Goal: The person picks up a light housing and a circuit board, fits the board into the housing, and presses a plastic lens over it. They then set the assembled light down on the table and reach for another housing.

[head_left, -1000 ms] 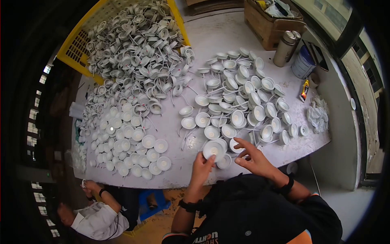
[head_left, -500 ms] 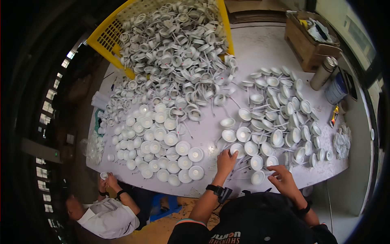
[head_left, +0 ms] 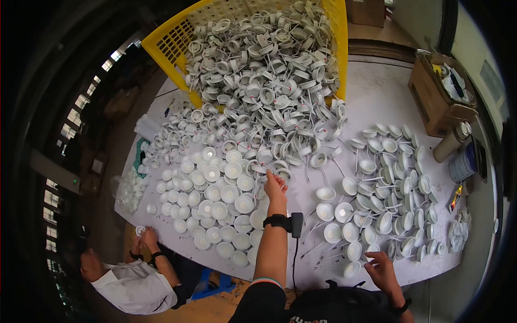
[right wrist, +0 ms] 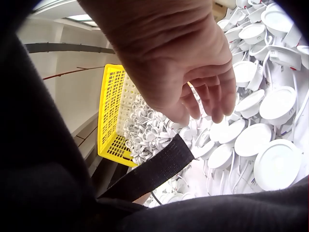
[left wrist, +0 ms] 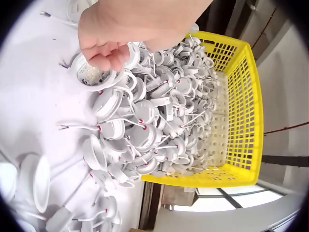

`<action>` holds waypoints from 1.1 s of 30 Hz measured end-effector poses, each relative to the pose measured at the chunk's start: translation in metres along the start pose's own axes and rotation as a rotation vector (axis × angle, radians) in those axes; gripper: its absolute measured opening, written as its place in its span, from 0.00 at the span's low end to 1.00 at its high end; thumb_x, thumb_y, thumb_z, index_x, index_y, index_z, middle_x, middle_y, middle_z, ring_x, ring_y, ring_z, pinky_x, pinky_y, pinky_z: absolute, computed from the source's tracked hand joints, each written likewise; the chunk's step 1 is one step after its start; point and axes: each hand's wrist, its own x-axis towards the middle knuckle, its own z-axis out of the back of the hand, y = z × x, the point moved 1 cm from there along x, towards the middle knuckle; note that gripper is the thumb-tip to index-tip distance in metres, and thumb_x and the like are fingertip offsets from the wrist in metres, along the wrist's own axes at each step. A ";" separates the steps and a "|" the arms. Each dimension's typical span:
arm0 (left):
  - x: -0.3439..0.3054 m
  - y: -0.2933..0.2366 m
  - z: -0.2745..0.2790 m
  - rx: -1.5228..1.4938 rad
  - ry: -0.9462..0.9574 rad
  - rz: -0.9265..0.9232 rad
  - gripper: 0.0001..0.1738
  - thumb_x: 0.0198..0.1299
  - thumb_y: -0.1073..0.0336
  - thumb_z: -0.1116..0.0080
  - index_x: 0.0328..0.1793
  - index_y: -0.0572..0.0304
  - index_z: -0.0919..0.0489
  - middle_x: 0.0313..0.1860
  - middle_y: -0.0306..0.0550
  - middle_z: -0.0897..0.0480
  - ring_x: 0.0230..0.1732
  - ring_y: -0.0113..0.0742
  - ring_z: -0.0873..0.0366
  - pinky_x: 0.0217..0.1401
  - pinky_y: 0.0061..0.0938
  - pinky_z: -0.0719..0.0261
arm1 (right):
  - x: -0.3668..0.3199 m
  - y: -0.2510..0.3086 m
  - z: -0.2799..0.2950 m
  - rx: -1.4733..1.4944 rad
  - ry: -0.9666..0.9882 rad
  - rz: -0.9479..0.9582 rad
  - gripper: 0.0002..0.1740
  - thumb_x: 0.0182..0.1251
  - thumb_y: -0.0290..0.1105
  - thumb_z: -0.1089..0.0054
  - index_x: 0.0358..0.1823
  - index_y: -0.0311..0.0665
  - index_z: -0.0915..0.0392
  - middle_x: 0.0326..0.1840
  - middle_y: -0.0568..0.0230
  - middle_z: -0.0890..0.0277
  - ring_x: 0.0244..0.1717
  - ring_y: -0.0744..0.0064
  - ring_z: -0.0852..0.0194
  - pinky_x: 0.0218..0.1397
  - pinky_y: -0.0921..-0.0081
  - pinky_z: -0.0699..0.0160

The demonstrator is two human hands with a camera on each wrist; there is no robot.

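My left hand [head_left: 276, 185] reaches over the near edge of a heap of white ring-shaped lamp housings [head_left: 266, 94]. In the left wrist view its curled fingers overlap the rim of one housing [left wrist: 89, 76], whose small LED board shows inside; the thumb is hidden, and I cannot tell whether the hand grips it. White round diffuser covers [head_left: 243, 203] lie in overlapping rows just left of the forearm. My right hand [head_left: 383, 272], fingers loosely bent and holding nothing, hovers by the table's front edge. Close to it stand rows of covered downlights [head_left: 351, 250] with trailing cables.
A yellow crate [head_left: 343, 54] spills housings onto the table [head_left: 377, 81]. Along the right side are a cardboard box [head_left: 431, 99], a metal flask [head_left: 451, 142], a blue-and-white tin [head_left: 462, 166], a glue tube [head_left: 455, 196] and crumpled plastic [head_left: 459, 231]. Another person [head_left: 132, 285] sits at the left.
A covered downlight in my left hand was set among the others on the right; that hand then moved left and forward to the housings. My right hand stays near the front edge. The head view has shifted left.
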 end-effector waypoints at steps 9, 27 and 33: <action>0.067 0.009 0.011 0.669 0.059 -0.248 0.25 0.56 0.45 0.48 0.23 0.61 0.25 0.13 0.38 0.30 0.10 0.30 0.35 0.11 0.25 0.40 | 0.006 -0.013 0.000 -0.024 0.001 -0.036 0.18 0.54 0.26 0.39 0.47 0.35 0.27 0.44 0.53 0.29 0.36 0.64 0.22 0.34 0.74 0.24; -0.159 -0.033 0.005 0.645 0.588 -0.692 0.12 0.63 0.63 0.51 0.37 0.65 0.24 0.17 0.33 0.31 0.14 0.21 0.38 0.15 0.17 0.41 | -0.010 -0.001 0.013 0.557 0.017 -0.195 0.14 0.59 0.27 0.43 0.46 0.31 0.25 0.42 0.55 0.24 0.36 0.71 0.24 0.32 0.78 0.26; -0.280 0.013 0.058 0.986 0.850 -1.532 0.06 0.52 0.71 0.41 0.37 0.57 0.23 0.23 0.41 0.23 0.19 0.35 0.25 0.20 0.27 0.29 | -0.016 0.026 0.045 1.284 0.249 -0.145 0.34 0.68 0.58 0.66 0.62 0.36 0.39 0.48 0.54 0.26 0.34 0.70 0.23 0.27 0.78 0.25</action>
